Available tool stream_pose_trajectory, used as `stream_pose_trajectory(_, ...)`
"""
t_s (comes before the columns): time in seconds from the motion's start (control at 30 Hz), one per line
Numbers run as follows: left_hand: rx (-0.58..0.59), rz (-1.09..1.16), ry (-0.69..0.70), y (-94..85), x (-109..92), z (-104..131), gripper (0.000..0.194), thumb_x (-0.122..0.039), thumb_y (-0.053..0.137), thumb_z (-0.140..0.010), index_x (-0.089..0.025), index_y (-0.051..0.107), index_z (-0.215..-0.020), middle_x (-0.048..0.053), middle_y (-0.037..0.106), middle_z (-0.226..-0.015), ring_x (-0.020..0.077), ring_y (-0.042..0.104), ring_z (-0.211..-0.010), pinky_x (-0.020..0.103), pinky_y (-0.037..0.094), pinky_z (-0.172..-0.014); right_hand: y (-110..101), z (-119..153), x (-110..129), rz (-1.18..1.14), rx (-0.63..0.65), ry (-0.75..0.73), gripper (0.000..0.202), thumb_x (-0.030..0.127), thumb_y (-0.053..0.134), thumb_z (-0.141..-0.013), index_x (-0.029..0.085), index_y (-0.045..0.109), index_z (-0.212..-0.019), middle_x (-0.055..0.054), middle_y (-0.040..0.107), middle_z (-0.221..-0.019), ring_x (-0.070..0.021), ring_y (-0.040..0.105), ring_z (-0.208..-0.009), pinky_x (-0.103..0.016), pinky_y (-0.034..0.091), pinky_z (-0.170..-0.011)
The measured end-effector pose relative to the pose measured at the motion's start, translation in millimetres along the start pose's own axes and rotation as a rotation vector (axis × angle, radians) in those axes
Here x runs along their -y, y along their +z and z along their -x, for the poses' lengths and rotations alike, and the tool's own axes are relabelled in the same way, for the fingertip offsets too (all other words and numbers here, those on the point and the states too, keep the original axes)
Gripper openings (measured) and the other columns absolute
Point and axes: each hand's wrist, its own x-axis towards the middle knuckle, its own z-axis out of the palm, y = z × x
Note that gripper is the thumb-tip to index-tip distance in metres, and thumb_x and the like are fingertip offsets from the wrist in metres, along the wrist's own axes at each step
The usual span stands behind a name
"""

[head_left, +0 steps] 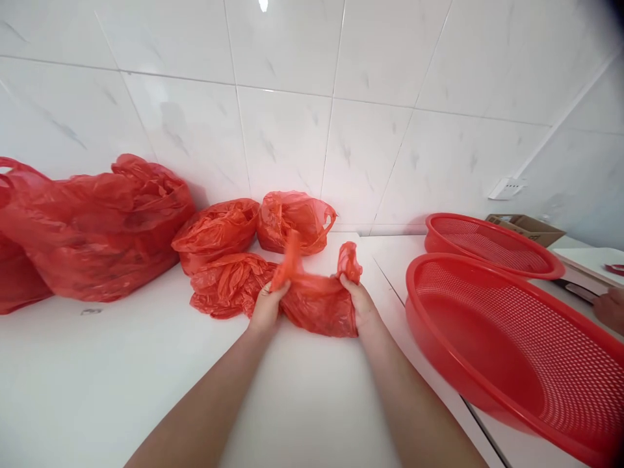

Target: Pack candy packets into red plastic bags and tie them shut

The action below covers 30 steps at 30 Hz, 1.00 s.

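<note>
Between my two hands is a small red plastic bag [319,305], its handles bunched upward and its bottom low over the white table. My left hand [268,305] is closed on the bag's left side, thumb on top, where the handle is smeared by motion. On the other side, my right hand [359,299] grips the bag just below its right handle. What is inside the bag cannot be made out. A crumpled red plastic bag [227,286] lies right beside my left hand. Behind it sit a filled red bag [219,224] and another red bag with a loop handle [295,221].
Large stuffed red bags [107,227] stand at the left against the tiled wall [287,130]. Two red perforated baskets, the near one [478,331] and the far one [487,240], fill the right. Beyond are a cardboard box [531,227] and another person's hand [609,309] by a knife [578,289].
</note>
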Motion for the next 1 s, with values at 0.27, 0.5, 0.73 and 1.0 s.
stream_pose_trajectory(0.27, -0.022, 0.319, -0.193, -3.3, -2.8, -2.9, 0.023, -0.020, 0.071, -0.068, -0.017, 0.066, -0.090, 0.004, 0.071, -0.089, 0.0176, 0.066, -0.081, 0.030, 0.051, -0.080, 21.3, 0.2, 11.6, -0.208, 0.002, 0.075, 0.021, 0.037, 0.067, -0.068, 0.024, 0.060, -0.083, 0.007, 0.037, -0.048, -0.0111, 0.041, -0.047, -0.026, 0.036, -0.052)
stream_pose_trajectory(0.5, 0.022, 0.252, -0.179, -3.0, -1.5, -2.3, 0.024, -0.023, 0.072, -0.067, -0.017, 0.065, -0.089, 0.004, 0.071, -0.084, 0.0183, 0.067, -0.080, 0.030, 0.051, -0.078, 48.0, 16.6, 19.5, -0.126, 0.050, 0.289, 0.067, 0.079, 0.034, -0.073, 0.018, 0.059, -0.068, 0.003, 0.038, -0.047, -0.0103, 0.036, -0.043, -0.025, 0.031, -0.045)
stream_pose_trajectory(0.73, 0.085, 0.135, -0.175, 2.0, -6.1, 4.2, 0.025, -0.034, 0.067, -0.071, -0.015, 0.063, -0.086, 0.005, 0.070, -0.079, 0.0181, 0.065, -0.075, 0.029, 0.049, -0.073, 51.5, 14.1, 18.2, 0.171, 0.099, 0.241, 0.058, 0.052, 0.060, -0.077, 0.023, 0.050, -0.127, 0.009, 0.041, -0.045, -0.0066, 0.031, -0.038, -0.020, 0.025, -0.040)
stream_pose_trajectory(1.0, 0.102, -0.182, -0.132, 12.9, 0.7, 11.7, 0.029, -0.031, 0.074, -0.061, -0.020, 0.060, -0.082, -0.001, 0.064, -0.066, 0.0188, 0.063, -0.067, 0.031, 0.048, -0.066, 65.4, 23.5, 24.7, 0.219, 0.157, 0.235, 0.041, 0.051, 0.063, -0.075, 0.022, 0.062, -0.104, 0.004, 0.049, -0.055, -0.0077, 0.037, -0.043, -0.023, 0.030, -0.043)
